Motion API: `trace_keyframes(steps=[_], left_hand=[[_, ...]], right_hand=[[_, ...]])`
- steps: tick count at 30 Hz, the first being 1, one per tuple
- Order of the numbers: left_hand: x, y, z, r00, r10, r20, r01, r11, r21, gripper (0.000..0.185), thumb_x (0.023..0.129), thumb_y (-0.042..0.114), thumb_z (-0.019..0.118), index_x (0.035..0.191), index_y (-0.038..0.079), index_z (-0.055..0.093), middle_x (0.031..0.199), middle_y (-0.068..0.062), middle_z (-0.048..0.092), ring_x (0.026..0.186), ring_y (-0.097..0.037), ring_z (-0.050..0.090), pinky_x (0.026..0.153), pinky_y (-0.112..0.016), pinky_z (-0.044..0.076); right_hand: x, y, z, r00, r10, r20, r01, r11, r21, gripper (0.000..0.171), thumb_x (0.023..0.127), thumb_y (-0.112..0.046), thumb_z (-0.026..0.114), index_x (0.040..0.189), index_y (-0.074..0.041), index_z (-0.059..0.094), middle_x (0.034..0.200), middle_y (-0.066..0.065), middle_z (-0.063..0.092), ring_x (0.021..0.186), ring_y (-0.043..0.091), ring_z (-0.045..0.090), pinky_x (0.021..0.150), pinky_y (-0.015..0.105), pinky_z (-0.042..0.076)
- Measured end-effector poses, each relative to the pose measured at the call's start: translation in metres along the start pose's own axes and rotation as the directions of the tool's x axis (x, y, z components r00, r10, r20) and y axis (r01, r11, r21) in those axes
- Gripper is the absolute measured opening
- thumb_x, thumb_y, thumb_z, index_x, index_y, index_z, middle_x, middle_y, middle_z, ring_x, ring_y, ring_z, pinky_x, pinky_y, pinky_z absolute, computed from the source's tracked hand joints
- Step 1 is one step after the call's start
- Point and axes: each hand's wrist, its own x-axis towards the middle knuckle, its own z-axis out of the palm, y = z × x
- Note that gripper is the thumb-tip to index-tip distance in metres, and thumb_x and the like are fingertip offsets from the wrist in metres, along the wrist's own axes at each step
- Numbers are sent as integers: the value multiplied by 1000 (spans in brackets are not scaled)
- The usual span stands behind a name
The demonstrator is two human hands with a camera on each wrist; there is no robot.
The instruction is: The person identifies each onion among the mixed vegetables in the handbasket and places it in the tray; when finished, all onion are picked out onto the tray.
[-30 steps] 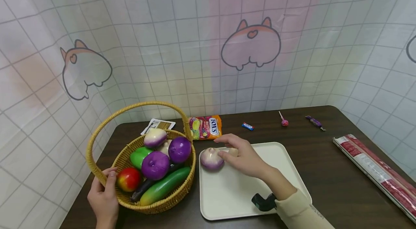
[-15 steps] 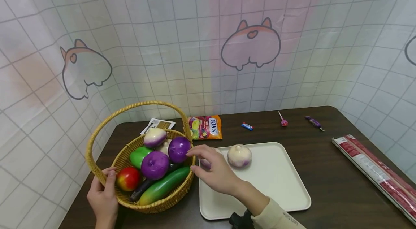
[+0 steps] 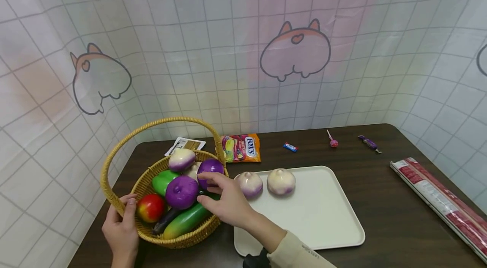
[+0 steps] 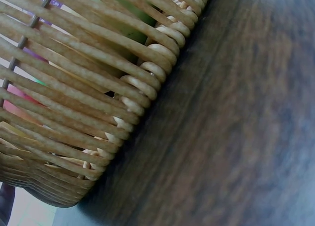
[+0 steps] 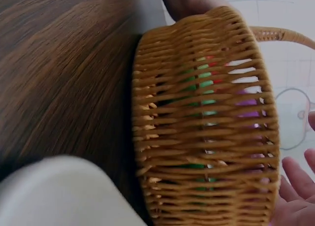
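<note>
At the left of the head view, my left hand (image 3: 121, 232) grips the rim of a wicker basket (image 3: 190, 240) by the base of its handle. My right hand (image 3: 230, 202) is over the basket's right side, thumb and fingers apart, nothing held. Its fingertips are close to two round purple vegetables, the front one (image 3: 181, 192) and the rear one (image 3: 210, 167); contact cannot be told. The basket also holds a green cucumber-like vegetable (image 3: 186, 222), a dark eggplant (image 3: 166, 220), a red-yellow fruit (image 3: 151, 208), a green pepper-like piece (image 3: 163, 181) and a white-purple turnip (image 3: 181, 159).
Two white-purple turnips, the left one (image 3: 250, 184) and the right one (image 3: 281, 181), sit on a white tray (image 3: 319, 221). Behind are a candy bag (image 3: 241, 148), a small blue wrapper (image 3: 290, 147), a lollipop (image 3: 332, 143) and a purple candy (image 3: 368, 143). A long red-white package (image 3: 437, 200) lies right.
My right hand has moved left from the turnips on the tray to above the basket, uncovering both turnips. My left hand has stayed at the basket rim.
</note>
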Motion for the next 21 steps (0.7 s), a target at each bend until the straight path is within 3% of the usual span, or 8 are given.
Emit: trace_keyframes(steps=[12, 21], left_hand=[[-1, 3, 0, 1000, -20, -5, 20, 1000, -9, 20, 94, 8, 63, 102, -10, 67, 91, 13, 69, 84, -2, 60, 75, -13, 42], [-1, 3, 1, 1000, -28, -3, 28, 1000, -13, 21, 95, 9, 63, 102, -10, 67, 93, 9, 70, 84, -3, 60, 76, -13, 42]], right_hand=[[18, -3, 20, 991, 116, 60, -108, 986, -131, 58, 85, -20, 73, 139, -15, 54, 137, 3, 57, 118, 15, 58, 90, 26, 50], [25, -5, 25, 979, 171, 112, -136, 953, -270, 67, 81, -26, 77, 142, -17, 50, 139, -2, 54, 120, 11, 55, 91, 27, 50]])
